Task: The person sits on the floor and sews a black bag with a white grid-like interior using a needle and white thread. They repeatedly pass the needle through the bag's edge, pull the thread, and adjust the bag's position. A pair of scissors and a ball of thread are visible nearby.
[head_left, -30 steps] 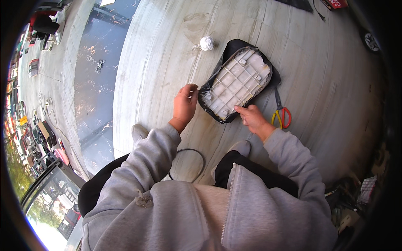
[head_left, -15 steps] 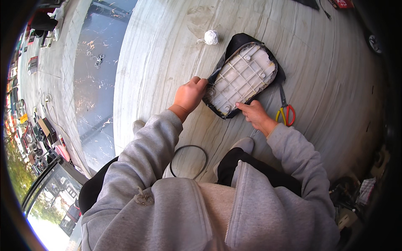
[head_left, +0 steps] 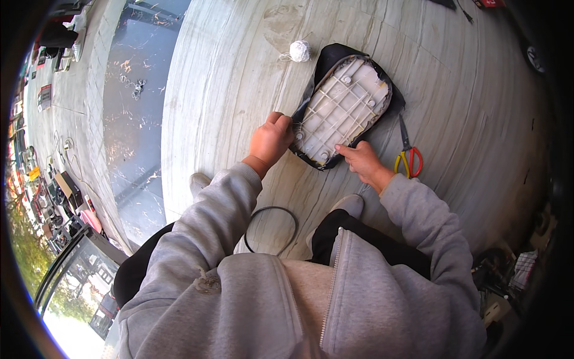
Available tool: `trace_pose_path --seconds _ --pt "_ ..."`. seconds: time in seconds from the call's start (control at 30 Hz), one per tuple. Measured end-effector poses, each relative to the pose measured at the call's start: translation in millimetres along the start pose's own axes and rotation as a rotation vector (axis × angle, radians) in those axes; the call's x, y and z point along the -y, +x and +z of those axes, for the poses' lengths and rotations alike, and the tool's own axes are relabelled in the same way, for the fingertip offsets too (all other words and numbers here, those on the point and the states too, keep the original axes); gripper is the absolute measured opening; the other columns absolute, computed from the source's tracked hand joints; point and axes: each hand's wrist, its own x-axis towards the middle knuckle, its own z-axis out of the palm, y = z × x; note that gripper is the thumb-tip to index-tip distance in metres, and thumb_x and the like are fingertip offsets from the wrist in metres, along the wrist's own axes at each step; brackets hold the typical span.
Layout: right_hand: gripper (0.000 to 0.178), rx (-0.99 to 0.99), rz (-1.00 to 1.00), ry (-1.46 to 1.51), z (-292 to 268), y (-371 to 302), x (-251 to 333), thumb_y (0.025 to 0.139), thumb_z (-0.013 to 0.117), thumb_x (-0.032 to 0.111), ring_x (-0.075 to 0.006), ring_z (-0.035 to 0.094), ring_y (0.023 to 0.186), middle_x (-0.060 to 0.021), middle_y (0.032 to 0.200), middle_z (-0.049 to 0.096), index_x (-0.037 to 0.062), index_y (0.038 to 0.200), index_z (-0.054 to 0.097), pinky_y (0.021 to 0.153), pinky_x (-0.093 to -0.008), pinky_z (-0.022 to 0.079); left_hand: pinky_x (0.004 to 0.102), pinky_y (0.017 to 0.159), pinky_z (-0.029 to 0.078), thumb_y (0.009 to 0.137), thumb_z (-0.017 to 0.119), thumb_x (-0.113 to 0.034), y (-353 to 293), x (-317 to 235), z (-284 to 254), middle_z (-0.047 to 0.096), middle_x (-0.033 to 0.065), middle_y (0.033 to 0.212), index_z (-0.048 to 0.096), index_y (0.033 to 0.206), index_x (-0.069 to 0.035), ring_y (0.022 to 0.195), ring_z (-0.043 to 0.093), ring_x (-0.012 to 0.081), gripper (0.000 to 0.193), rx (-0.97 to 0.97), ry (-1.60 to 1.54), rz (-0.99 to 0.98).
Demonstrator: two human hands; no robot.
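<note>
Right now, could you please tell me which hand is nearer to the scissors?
Right: the right hand is just left of the scissors; the left hand is farther left, at the black cover.

Daylight is coming strongly from the left of the ribbed panel, and shade is gathering to its right.
Left of the panel the floor is looking pale, while far to its right it is sinking into brownish dimness; the clutter to its lower right is appearing too dark to read well. Well left of the panel, the glossy strip is giving soft reflections; far to its lower left, the glass pane is glaring white. Around the panel, the lens is bending straight edges toward a black rim. Its ribs are showing quite crisp.
</note>
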Motion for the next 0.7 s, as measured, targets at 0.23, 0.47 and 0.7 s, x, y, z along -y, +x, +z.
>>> trace_pose_path --seconds 0.23,0.47,0.7 --pt "0.037 -0.073 -0.049 0.004 2.5 -5.7 3.1 0.086 0.075 0.025 -0.0063 0.034 0.043 0.0046 0.053 0.044 0.0076 0.059 0.058 0.04 -0.0293 0.025 0.0327 0.068 0.056 0.079 0.07 0.0 -18.0 -9.6 12.2 0.063 0.0103 0.094 0.063 0.094 -0.006 0.084 0.065 0.0236 0.017 -0.179 -0.281 -0.135" --pt "0.039 -0.007 -0.04 0.101 -3.3 9.0 2.5 0.087 0.075 0.024 -0.005 0.033 0.046 0.0053 0.057 0.043 0.0142 0.063 0.046 0.041 -0.0268 0.024 0.0296 0.089 0.048 0.098 0.056 -0.021 8.8 -15.2 5.5 0.061 0.0102 0.109 0.058 0.125 0.002 0.098 0.058 0.0172 0.035 -0.22 -0.955 -0.55" --pt "0.036 -0.015 -0.128 0.281 0.5 0.7 3.4 0.089 0.073 0.024 -0.0043 0.033 0.05 0.0072 0.06 0.038 0.0164 0.071 0.043 0.045 -0.0234 0.026 0.0297 0.097 0.045 0.102 0.052 -0.033 27.7 -72.5 -29.1 0.062 0.0133 0.121 0.052 0.133 0.003 0.109 0.058 0.0175 0.047 -0.137 -1.332 -0.463"
